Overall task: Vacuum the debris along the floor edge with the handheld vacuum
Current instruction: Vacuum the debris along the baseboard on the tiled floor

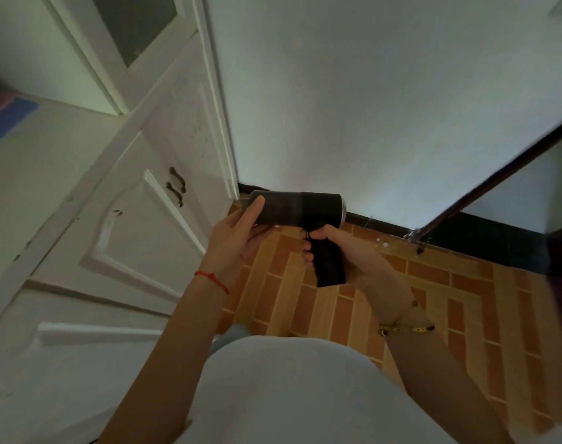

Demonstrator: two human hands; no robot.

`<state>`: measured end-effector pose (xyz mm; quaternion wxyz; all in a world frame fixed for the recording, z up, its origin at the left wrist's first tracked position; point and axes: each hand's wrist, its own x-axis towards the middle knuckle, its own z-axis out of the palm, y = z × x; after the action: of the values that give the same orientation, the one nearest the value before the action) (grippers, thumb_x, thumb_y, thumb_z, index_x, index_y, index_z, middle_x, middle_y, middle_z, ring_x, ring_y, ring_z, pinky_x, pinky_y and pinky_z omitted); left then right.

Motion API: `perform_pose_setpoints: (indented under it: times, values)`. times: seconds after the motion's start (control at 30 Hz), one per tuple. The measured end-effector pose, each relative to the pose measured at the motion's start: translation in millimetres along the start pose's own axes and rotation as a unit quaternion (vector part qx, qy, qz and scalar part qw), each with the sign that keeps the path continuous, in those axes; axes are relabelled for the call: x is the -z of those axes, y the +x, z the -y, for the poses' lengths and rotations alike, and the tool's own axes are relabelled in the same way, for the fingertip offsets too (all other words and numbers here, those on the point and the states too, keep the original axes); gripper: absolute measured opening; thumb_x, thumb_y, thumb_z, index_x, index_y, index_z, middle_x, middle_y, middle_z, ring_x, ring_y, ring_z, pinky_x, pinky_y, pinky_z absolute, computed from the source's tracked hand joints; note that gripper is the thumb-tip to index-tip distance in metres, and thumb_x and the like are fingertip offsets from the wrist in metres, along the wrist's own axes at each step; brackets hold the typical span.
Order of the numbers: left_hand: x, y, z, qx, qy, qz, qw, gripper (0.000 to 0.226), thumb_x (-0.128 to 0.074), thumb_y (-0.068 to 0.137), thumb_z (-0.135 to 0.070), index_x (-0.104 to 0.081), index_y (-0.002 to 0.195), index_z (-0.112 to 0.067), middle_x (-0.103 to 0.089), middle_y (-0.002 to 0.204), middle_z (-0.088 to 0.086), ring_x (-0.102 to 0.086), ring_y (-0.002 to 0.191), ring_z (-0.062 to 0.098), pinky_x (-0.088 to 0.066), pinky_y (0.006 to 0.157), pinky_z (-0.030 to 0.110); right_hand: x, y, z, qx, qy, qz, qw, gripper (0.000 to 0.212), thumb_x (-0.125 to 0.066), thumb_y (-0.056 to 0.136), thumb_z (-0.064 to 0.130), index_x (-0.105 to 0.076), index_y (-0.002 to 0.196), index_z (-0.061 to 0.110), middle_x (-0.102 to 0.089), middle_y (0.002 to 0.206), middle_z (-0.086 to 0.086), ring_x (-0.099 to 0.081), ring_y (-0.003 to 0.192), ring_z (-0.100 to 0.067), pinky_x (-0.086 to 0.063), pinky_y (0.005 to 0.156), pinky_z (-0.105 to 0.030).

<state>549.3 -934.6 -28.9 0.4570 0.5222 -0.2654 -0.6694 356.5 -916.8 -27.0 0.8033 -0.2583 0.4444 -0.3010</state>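
I hold a black handheld vacuum (300, 208) level at chest height, its barrel pointing left toward the cabinet corner. My right hand (340, 251) grips its black pistol handle from the right. My left hand (238, 233) cups the front end of the barrel, thumb lying on top. Below, the floor edge runs along a black baseboard (379, 222), with small white debris specks (382, 245) on the orange brick-pattern tiles beside it.
A white cabinet (138, 225) with dark handles stands at the left, next to the white wall (369, 107). A dark pole (484, 184) leans against the wall at the right, its foot on the floor near the debris. A dark object fills the right edge.
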Motion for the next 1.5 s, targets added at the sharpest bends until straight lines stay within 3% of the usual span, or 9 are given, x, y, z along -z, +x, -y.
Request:
perform_pose_setpoints:
  times: [0.3, 0.47, 0.7, 0.87, 1.1, 1.27, 1.4, 1.5]
  values:
    - [-43, 62, -4, 0.012, 0.025, 0.01, 1.0, 0.045, -0.062, 0.095, -0.031, -0.059, 0.129, -0.002, -0.069, 0.121, 0.015, -0.07, 0.109, 0.019, -0.055, 0.096, 0.031, 47, 29, 32, -0.003, 0.048, -0.03, 0.998, 0.007, -0.06, 0.085, 0.016, -0.061, 0.091, 0.012, -0.061, 0.078, -0.002, -0.057, 0.068, -0.014, -0.049, 0.068, -0.026]
    - [-55, 109, -16, 0.026, 0.036, 0.016, 0.999, 0.034, -0.062, 0.096, -0.029, -0.063, 0.119, -0.004, -0.071, 0.116, 0.015, -0.071, 0.105, 0.018, -0.058, 0.089, 0.026, 66, 63, 55, -0.009, 0.081, -0.045, 0.996, 0.009, -0.061, 0.084, 0.014, -0.062, 0.093, 0.011, -0.062, 0.079, -0.003, -0.059, 0.071, -0.015, -0.049, 0.072, -0.027]
    - [-62, 193, -51, 0.031, 0.063, 0.018, 0.997, 0.044, -0.063, 0.094, -0.034, -0.062, 0.125, -0.003, -0.07, 0.119, 0.013, -0.069, 0.11, 0.018, -0.055, 0.098, 0.033, 80, 133, 111, -0.035, 0.11, -0.054, 0.992, 0.011, -0.062, 0.084, 0.019, -0.062, 0.091, 0.011, -0.062, 0.08, -0.003, -0.059, 0.071, -0.015, -0.049, 0.071, -0.028]
    - [-63, 245, -78, 0.044, 0.048, 0.018, 0.998, 0.033, -0.062, 0.095, -0.031, -0.064, 0.117, -0.007, -0.073, 0.112, 0.009, -0.072, 0.103, 0.014, -0.057, 0.082, 0.022, 85, 180, 147, -0.048, 0.145, -0.046, 0.987, 0.014, -0.064, 0.082, 0.021, -0.063, 0.092, 0.012, -0.062, 0.08, -0.002, -0.06, 0.07, -0.014, -0.052, 0.069, -0.026]
    - [-66, 296, -95, 0.053, 0.048, 0.005, 0.997, 0.042, -0.063, 0.094, -0.033, -0.062, 0.124, -0.003, -0.071, 0.118, 0.011, -0.069, 0.11, 0.018, -0.054, 0.097, 0.032, 96, 222, 180, -0.07, 0.142, -0.034, 0.987, 0.011, -0.061, 0.084, 0.022, -0.062, 0.089, 0.013, -0.06, 0.077, 0.0, -0.057, 0.068, -0.012, -0.05, 0.066, -0.024]
    - [-75, 307, -103, 0.056, 0.031, 0.002, 0.998, 0.037, -0.063, 0.094, -0.03, -0.064, 0.12, -0.004, -0.074, 0.111, 0.01, -0.072, 0.102, 0.016, -0.058, 0.084, 0.025, 105, 232, 197, -0.075, 0.132, -0.012, 0.988, 0.008, -0.061, 0.082, 0.022, -0.06, 0.085, 0.015, -0.057, 0.074, 0.002, -0.056, 0.067, -0.011, -0.05, 0.066, -0.023]
    - [-85, 316, -103, 0.057, 0.017, -0.007, 0.998, 0.038, -0.063, 0.094, -0.03, -0.063, 0.122, -0.003, -0.074, 0.112, 0.01, -0.071, 0.105, 0.017, -0.057, 0.092, 0.028, 119, 239, 204, -0.075, 0.12, -0.022, 0.99, 0.012, -0.063, 0.081, 0.023, -0.059, 0.088, 0.014, -0.059, 0.075, 0.001, -0.058, 0.067, -0.012, -0.05, 0.067, -0.025]
    - [-89, 325, -99, 0.06, 0.016, -0.015, 0.998, 0.035, -0.064, 0.094, -0.031, -0.065, 0.118, -0.005, -0.075, 0.109, 0.008, -0.072, 0.104, 0.016, -0.057, 0.09, 0.027, 128, 247, 207, -0.077, 0.114, -0.02, 0.99, 0.016, -0.065, 0.081, 0.024, -0.059, 0.091, 0.013, -0.06, 0.076, 0.0, -0.059, 0.068, -0.013, -0.049, 0.069, -0.026]
